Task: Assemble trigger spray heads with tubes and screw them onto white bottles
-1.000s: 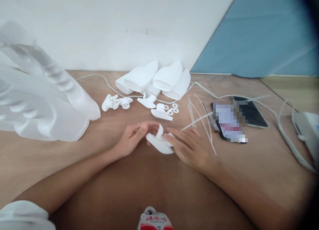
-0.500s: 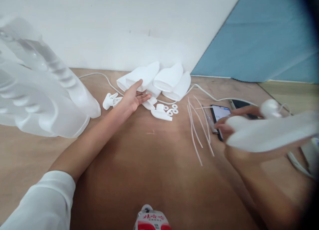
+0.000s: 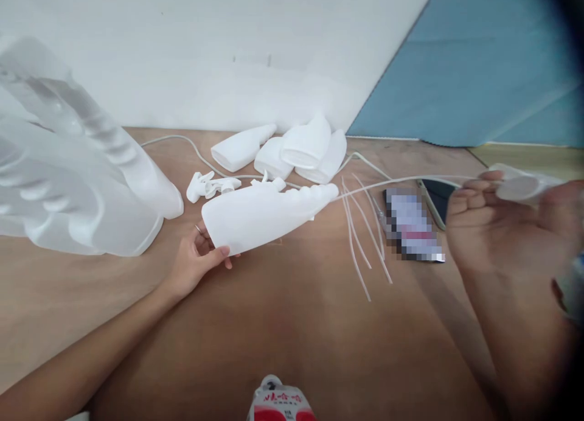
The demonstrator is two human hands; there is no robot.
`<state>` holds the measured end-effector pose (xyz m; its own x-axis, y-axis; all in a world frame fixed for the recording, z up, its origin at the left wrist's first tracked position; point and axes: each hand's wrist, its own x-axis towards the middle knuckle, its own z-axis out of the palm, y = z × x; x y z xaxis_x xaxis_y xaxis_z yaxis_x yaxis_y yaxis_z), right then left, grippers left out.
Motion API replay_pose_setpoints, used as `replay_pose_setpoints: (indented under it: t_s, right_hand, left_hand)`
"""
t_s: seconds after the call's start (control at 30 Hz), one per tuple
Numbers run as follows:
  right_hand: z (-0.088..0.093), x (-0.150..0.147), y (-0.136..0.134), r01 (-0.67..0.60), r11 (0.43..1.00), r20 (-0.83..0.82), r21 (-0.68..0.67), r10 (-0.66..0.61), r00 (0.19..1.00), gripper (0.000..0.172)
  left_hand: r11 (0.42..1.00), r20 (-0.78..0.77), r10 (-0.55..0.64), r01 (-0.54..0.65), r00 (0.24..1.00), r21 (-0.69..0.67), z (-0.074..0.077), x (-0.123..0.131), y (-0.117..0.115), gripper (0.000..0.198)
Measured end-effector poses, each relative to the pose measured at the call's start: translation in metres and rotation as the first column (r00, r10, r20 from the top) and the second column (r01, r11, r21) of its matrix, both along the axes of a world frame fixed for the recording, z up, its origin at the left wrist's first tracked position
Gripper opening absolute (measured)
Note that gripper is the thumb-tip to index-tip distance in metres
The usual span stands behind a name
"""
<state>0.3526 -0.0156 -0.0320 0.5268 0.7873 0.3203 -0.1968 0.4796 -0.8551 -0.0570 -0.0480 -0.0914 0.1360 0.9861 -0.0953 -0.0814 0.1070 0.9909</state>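
My left hand [image 3: 198, 260] grips a white spray bottle [image 3: 264, 217] by its base, thumb on the near face and fingers behind. The bottle lies level above the table, its neck toward the right. A thin white line runs rightward from beside the neck; whether it enters the bottle I cannot tell. At the right edge my right hand [image 3: 506, 238] is turned palm up, its fingers curled about a translucent white plastic piece [image 3: 520, 187], blurred. White trigger heads [image 3: 201, 185] lie behind the left hand, partly covered by the bottle.
Several white bottles [image 3: 305, 144] lie against the wall. Loose thin tubes [image 3: 360, 226] lie right of centre, beside a pixelated phone [image 3: 408, 226] and a second phone [image 3: 435, 199]. A large white moulded object [image 3: 91, 184] stands left. A red-and-white pouch [image 3: 281, 403] is at the near edge.
My left hand has taken a bottle from the pile and drawn it nearer. My right hand has moved right and away from the phone, turning the blurred white thing it holds.
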Motion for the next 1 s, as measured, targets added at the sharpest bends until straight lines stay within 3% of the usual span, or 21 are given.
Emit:
replay_pose_setpoints:
  t_s: [0.1,0.27,0.43,0.77,0.87,0.93,1.0]
  right_hand:
    - [-0.003,-0.001,0.005,-0.034,0.998,-0.265,-0.048,0.020,0.964,0.059]
    - [-0.010,0.010,0.011,-0.011,1.000,-0.449,-0.009,0.006,0.894,0.059]
    - [-0.012,0.010,0.015,0.030,0.996,-0.594,-0.079,-0.071,0.801,0.059]
    - [-0.022,0.023,0.014,-0.086,0.994,-0.499,-0.064,0.043,0.865,0.061]
    - [-0.035,0.025,0.017,-0.189,0.982,-0.227,-0.023,0.179,0.957,0.035]
    - [-0.043,0.018,0.018,-0.255,0.963,-0.041,-0.092,0.253,0.967,0.022]
    - [-0.046,0.002,0.014,-0.281,0.936,0.004,-0.210,0.288,0.958,0.026]
  left_hand:
    - [0.999,-0.035,-0.030,0.029,0.999,-0.014,0.001,-0.001,0.002,0.042]
    - [1.000,-0.016,-0.024,0.023,1.000,-0.017,-0.001,0.002,0.005,0.041]
    - [0.999,-0.016,-0.026,0.025,1.000,-0.025,-0.004,0.000,0.005,0.043]
    - [1.000,-0.029,-0.022,0.021,0.999,-0.018,0.005,0.004,0.005,0.044]
    - [0.999,-0.086,-0.016,0.014,0.996,-0.029,0.012,0.008,0.003,0.040]
    - [0.999,-0.123,-0.019,0.015,0.992,-0.033,0.014,0.009,0.001,0.038]
    - [0.998,-0.151,-0.042,0.036,0.988,-0.044,0.012,0.009,0.000,0.039]
